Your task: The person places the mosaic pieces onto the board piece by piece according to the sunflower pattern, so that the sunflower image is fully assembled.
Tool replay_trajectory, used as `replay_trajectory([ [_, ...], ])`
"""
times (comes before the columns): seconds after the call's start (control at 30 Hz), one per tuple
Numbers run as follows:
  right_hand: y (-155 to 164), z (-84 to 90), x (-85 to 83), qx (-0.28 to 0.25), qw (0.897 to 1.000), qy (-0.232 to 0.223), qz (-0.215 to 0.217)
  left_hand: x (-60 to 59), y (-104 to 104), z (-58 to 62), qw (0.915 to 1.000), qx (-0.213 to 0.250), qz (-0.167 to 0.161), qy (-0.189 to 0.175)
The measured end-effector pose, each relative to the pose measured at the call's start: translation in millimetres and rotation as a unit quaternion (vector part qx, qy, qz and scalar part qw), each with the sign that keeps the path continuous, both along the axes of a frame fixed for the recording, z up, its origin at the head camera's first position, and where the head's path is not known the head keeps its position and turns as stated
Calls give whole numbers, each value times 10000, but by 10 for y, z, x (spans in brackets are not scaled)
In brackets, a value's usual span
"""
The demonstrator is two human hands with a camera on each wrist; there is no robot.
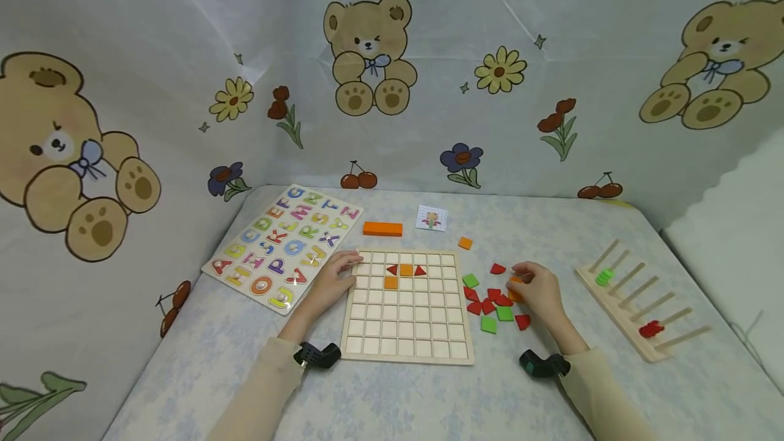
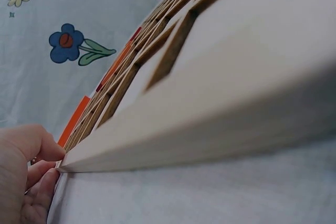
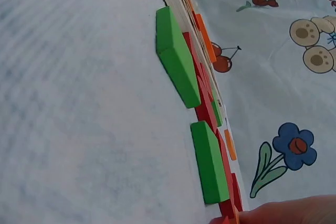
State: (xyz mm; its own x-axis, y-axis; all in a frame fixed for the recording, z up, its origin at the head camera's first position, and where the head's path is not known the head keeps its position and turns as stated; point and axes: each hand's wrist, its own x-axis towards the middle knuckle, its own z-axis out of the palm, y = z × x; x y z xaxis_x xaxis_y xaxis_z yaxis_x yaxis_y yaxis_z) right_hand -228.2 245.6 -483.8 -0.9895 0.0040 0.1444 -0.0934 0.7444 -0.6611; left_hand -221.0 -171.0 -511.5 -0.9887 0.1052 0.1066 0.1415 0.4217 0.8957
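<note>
Small flat orange square tile point(image 1: 516, 282) pinched in right hand point(image 1: 540, 291) fingers; left hand point(image 1: 333, 279) fingers straight on grid board point(image 1: 407, 346) corner.

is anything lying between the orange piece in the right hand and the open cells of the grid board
Nothing blocks it. The right hand pinches the orange piece above loose red and green pieces lying flat on the table. The grid board lies beside them, most cells open.
</note>
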Motion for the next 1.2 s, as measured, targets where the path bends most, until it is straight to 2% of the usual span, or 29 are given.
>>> replay_trajectory([
  [0.13, 22, -37, -23, -9, 9999, 88, -146, 4, -1, 15, 10000, -21, 0, -56],
  [0.23, 14, -40, -20, -84, 9999, 131, -74, 9, 3, 26, 10000, -58, 21, -40],
  [0.27, 2, -28, -14, -133, 9998, 157, -24, 32, 19, 71, 10000, -41, 12, -49],
  [0.47, -271, 140, 8, -576, 9978, -73, 305, 14, 11, 56, 10000, -46, -3, -85],
  [0.5, -344, 163, 6, -648, 9971, -105, 389, -9, -4, 10, 9999, -46, 9, -90],
  [0.67, -771, 237, 18, -1081, 9883, 22, 1071, -6, -4, 5, 9998, -9, 49, -173],
  [0.93, -1488, 222, 37, -1502, 9627, -206, 2240, 12, -47, 15, 9999, -6, 31, -132],
  [1.03, -1650, 169, 22, -1476, 9558, -253, 2529, 20, -45, 25, 9999, -8, 54, -132],
  [1.2, -1726, 109, 3, -1413, 9534, -219, 2655, 17, -22, 12, 10000, 23, 26, -62],
])
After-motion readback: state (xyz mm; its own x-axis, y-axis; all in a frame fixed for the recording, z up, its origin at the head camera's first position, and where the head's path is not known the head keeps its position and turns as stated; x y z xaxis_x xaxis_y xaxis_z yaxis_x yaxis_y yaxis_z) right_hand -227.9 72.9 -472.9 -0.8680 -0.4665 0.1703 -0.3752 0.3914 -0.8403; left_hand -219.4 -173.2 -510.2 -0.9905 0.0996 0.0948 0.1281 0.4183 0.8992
